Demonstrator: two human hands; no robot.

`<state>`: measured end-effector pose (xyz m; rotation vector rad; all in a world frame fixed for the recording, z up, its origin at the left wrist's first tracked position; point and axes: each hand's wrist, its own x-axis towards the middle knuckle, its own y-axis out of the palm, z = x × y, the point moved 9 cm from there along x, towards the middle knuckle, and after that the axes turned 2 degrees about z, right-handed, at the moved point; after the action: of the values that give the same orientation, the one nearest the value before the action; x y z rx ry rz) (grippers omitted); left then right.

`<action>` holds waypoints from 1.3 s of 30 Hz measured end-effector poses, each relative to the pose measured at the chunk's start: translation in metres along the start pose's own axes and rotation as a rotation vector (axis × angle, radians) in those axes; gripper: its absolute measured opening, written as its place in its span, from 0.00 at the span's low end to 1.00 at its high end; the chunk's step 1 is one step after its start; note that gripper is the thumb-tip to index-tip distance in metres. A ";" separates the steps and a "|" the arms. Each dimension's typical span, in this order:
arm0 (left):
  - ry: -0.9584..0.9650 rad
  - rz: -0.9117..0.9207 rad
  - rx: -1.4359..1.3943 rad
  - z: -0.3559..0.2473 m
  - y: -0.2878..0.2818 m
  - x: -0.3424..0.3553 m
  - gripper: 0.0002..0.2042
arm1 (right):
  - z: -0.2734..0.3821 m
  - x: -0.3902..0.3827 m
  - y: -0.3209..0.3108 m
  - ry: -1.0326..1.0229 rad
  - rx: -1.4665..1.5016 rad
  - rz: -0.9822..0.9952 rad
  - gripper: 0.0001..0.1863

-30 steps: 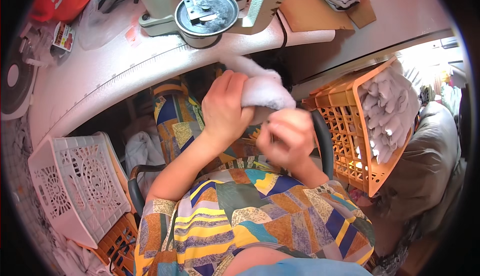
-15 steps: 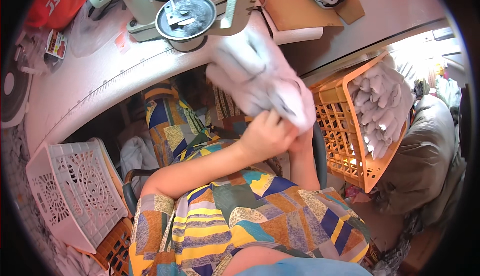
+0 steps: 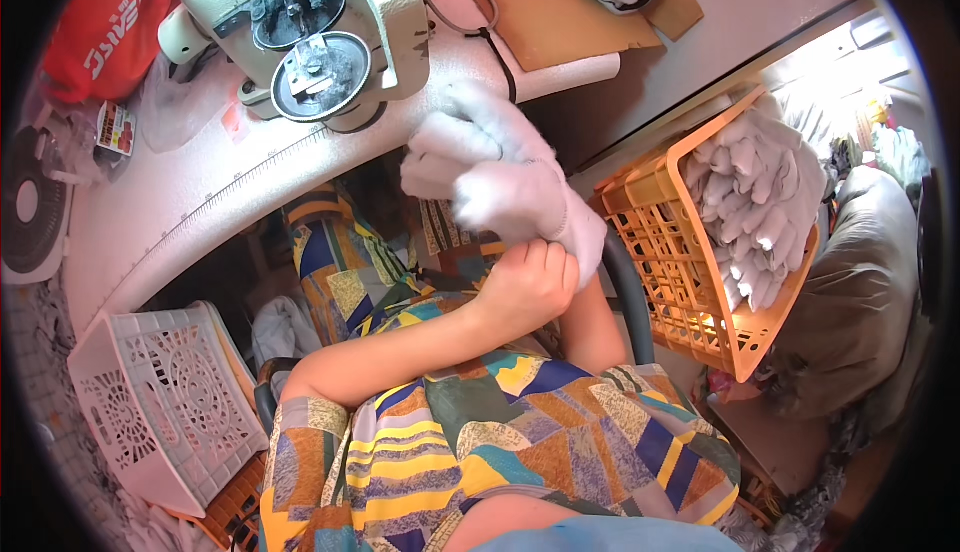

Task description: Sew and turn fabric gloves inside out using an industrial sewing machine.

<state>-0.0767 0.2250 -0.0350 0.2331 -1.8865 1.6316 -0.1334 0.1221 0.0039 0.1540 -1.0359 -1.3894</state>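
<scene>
A pale, fuzzy glove (image 3: 545,187) is in front of me, its finger parts toward the table edge. My left hand (image 3: 530,287) is closed, its fingers curled on the glove's cuff. The cuff surrounds the end of my right forearm (image 3: 592,330); my right hand appears to be inside the glove, and its fingers are hidden. Just beyond the glove stands a cream sewing machine (image 3: 390,27) with round, lint-covered metal discs (image 3: 320,77).
An orange basket (image 3: 665,267) packed with pale fabric pieces (image 3: 755,202) stands to the right. At the left is a white plastic crate (image 3: 165,402). On the table (image 3: 215,197) lie a red bag (image 3: 105,27) and brown cardboard (image 3: 560,17). A chair arm (image 3: 628,297) is beside my right forearm.
The glove has turned and its finger parts now spread toward the machine. My left hand has moved slightly down and stays on the cuff. The view has shifted a little.
</scene>
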 end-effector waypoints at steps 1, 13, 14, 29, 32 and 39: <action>0.018 0.002 -0.023 -0.002 0.000 -0.002 0.06 | -0.003 0.000 0.001 -0.005 0.018 0.009 0.23; 0.264 0.088 -0.237 -0.022 -0.013 -0.004 0.07 | 0.014 -0.046 -0.023 -0.375 0.472 -0.667 0.48; 0.260 0.137 -0.234 -0.021 -0.013 -0.004 0.07 | 0.012 -0.043 -0.020 -0.348 0.472 -0.741 0.47; -1.051 -0.156 -0.493 0.187 -0.068 -0.125 0.09 | -0.082 -0.105 -0.007 0.438 0.254 -0.746 0.35; -0.846 -0.159 -0.200 0.213 -0.100 -0.124 0.06 | -0.095 -0.127 -0.045 0.416 -0.069 -0.675 0.31; -0.709 -0.203 0.361 0.309 -0.134 -0.114 0.10 | -0.167 -0.166 -0.080 0.253 0.600 -1.122 0.25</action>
<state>-0.0229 -0.1246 0.0008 1.2517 -1.9263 1.8819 -0.0535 0.1652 -0.2280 1.4967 -1.1607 -1.8935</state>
